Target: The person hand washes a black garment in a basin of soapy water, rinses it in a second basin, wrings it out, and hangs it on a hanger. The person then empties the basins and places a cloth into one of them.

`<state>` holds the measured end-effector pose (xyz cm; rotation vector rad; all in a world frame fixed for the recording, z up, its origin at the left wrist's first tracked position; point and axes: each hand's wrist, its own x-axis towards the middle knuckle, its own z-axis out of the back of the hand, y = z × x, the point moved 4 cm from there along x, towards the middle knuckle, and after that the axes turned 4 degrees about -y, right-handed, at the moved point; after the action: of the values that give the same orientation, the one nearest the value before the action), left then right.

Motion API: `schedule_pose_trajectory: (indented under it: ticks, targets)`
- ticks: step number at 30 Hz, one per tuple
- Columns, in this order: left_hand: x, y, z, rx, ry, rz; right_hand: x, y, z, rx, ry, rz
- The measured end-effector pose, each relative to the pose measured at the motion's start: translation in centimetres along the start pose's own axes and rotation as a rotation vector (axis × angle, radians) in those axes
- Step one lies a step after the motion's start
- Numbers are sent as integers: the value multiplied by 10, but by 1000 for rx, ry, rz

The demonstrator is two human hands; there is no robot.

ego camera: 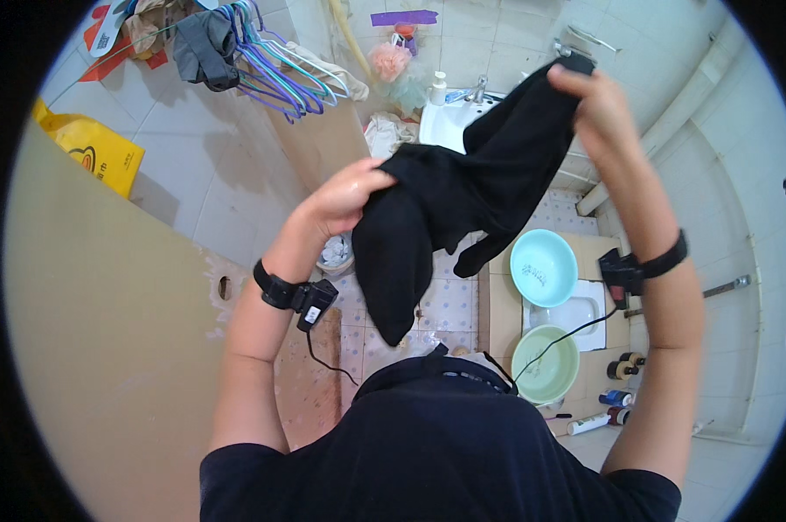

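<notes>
A black cloth garment [471, 183] hangs stretched between my two hands, in front of the white washbasin [442, 124]. My left hand [347, 192] grips it near its left end, where a rounded part droops towards the floor. Higher up on the right, my right hand [592, 104] is closed on the other end; motion blurs its fingers. A narrow strip of the cloth dangles below the middle. The folds hide what kind of garment it is. Each wrist carries a strapped black device with a cable.
Plastic hangers [288, 72] and a grey cloth [205, 49] hang at upper left, near a yellow bag [99, 147]. A blue basin [544, 267] and a green basin [545, 365] stand by a squat toilet [592, 320]. Several bottles [618, 398] line the right side. A door [125, 339] edges the left.
</notes>
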<state>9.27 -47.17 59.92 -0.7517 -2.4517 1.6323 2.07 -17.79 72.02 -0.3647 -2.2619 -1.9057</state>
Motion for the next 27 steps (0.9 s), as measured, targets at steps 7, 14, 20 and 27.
schedule_pose_trajectory:
  ticks: [7, 14, 20, 27]
  targets:
    - [30, -53, -101, -501, 159, 259, -70, -143, 6, -32, 152, -472]
    - [56, -62, -172, -726, -65, -116, -134, -163, 50, 238, -190, 102]
    - [64, -57, -190, -950, -244, -31, -157, -210, -22, 461, 60, -27]
    - [53, -83, -133, -839, -208, -240, -124, -167, -17, 976, 76, -329]
